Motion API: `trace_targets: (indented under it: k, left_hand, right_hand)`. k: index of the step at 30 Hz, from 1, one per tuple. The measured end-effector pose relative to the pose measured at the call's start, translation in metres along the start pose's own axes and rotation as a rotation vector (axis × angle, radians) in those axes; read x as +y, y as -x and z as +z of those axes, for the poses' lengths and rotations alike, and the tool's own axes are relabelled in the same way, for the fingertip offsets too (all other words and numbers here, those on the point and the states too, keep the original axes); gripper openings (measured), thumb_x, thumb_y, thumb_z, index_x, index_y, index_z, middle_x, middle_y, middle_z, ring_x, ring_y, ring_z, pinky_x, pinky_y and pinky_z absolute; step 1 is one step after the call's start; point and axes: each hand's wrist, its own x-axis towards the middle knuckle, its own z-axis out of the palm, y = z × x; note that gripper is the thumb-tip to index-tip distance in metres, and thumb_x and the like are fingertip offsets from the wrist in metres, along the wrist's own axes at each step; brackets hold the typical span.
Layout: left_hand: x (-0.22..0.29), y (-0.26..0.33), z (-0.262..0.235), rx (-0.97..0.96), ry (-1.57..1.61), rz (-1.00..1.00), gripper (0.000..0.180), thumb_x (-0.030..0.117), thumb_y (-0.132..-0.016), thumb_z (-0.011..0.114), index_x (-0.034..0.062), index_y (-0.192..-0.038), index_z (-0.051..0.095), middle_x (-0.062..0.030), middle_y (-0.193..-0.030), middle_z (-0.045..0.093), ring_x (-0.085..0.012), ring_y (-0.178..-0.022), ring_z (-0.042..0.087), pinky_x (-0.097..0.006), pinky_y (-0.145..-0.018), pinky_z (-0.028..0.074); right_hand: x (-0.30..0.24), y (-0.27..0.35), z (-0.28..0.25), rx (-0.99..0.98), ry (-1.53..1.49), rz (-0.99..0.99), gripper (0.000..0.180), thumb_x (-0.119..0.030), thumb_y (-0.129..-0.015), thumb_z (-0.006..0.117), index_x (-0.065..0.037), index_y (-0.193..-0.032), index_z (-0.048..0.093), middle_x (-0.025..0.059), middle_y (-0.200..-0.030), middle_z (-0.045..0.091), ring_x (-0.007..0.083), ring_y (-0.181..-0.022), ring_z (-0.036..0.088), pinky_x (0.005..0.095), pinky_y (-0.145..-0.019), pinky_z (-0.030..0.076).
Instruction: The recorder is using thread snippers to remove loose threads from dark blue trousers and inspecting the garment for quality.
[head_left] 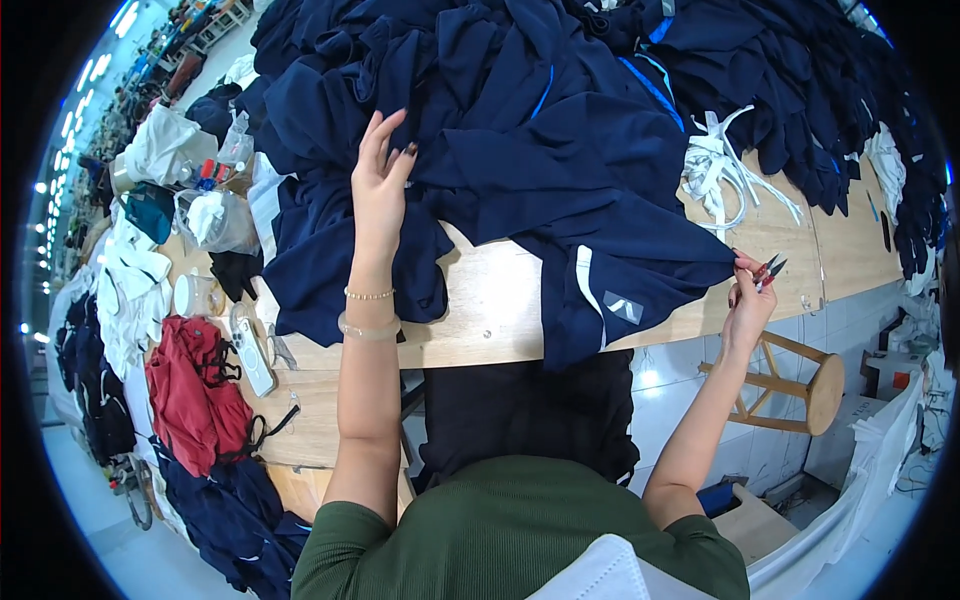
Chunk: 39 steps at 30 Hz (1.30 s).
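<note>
A navy blue garment (610, 200) with a white stripe and a small grey patch lies spread over the table, part of it hanging past the front edge. My right hand (748, 300) pinches its outstretched corner at the right, and in the same hand is a pair of small red-handled thread snips (768, 273) with the blades pointing up and away. Over the navy fabric at the left, my left hand (380, 180) is raised with its fingers apart, holding nothing. Whether its fingertips touch the cloth I cannot tell.
A large heap of navy garments (380, 60) fills the far side of the wooden table (480, 290). White strips (715, 170) lie at the right. On the left are a red bag (195, 390), a phone (254, 362) and a clear jar (198, 295). A wooden stool (822, 395) stands at the right.
</note>
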Motion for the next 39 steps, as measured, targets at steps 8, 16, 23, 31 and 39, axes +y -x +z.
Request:
trace_targets:
  k: [8, 16, 23, 31, 39]
  left_hand:
    - [0.013, 0.063, -0.005, -0.05, 0.11, -0.164, 0.027, 0.0, -0.093, 0.049, -0.0017, -0.119, 0.055, -0.012, -0.118, 0.061, -0.019, -0.109, 0.059, -0.028, -0.096, 0.044]
    - [0.008, 0.117, 0.041, -0.408, -0.062, -0.229, 0.032, 0.002, -0.083, 0.061, 0.0013, -0.115, 0.058, -0.0079, -0.112, 0.061, -0.0152, -0.099, 0.06, -0.028, -0.088, 0.047]
    - [-0.002, 0.211, 0.117, -0.521, -0.349, -0.025, 0.033, -0.002, -0.071, 0.068, 0.0029, -0.101, 0.054, -0.0121, -0.105, 0.051, -0.0305, -0.099, 0.054, -0.035, -0.085, 0.045]
    - [0.063, 0.189, 0.087, -0.465, 0.05, 0.007, 0.021, -0.013, -0.07, 0.059, 0.0, -0.086, 0.058, -0.0106, -0.097, 0.058, -0.0242, -0.09, 0.061, -0.031, -0.077, 0.049]
    - [0.147, 0.154, 0.046, -0.346, 0.474, 0.401, 0.032, -0.011, -0.072, 0.059, -0.0035, -0.104, 0.056, -0.0224, -0.115, 0.051, -0.0275, -0.099, 0.06, -0.035, -0.085, 0.05]
  right_hand:
    - [0.002, -0.005, 0.0, 0.01, 0.008, -0.007, 0.008, 0.003, -0.086, 0.057, 0.001, -0.089, 0.064, 0.0112, -0.097, 0.068, 0.001, -0.048, 0.037, 0.0161, -0.042, 0.026]
    - [-0.007, 0.001, 0.009, -0.029, 0.01, -0.01, 0.012, 0.002, -0.084, 0.06, 0.001, -0.095, 0.064, 0.0013, -0.079, 0.061, 0.0008, -0.046, 0.035, 0.0166, -0.042, 0.023]
    - [-0.02, 0.006, 0.01, -0.015, -0.016, -0.016, 0.012, 0.002, -0.085, 0.059, 0.0, -0.095, 0.065, 0.0005, -0.079, 0.061, 0.0004, -0.046, 0.035, 0.0169, -0.042, 0.023]
    - [-0.069, 0.069, 0.037, -0.826, -0.098, 0.191, 0.067, -0.009, -0.066, 0.074, 0.0, -0.128, 0.051, -0.0036, -0.078, 0.047, 0.006, -0.073, 0.046, 0.0205, -0.069, 0.04]
    - [-0.13, 0.111, 0.054, -0.798, -0.264, -0.378, 0.03, -0.009, -0.072, 0.066, 0.005, -0.099, 0.063, 0.0103, -0.089, 0.065, 0.0169, -0.077, 0.062, 0.027, -0.069, 0.048]
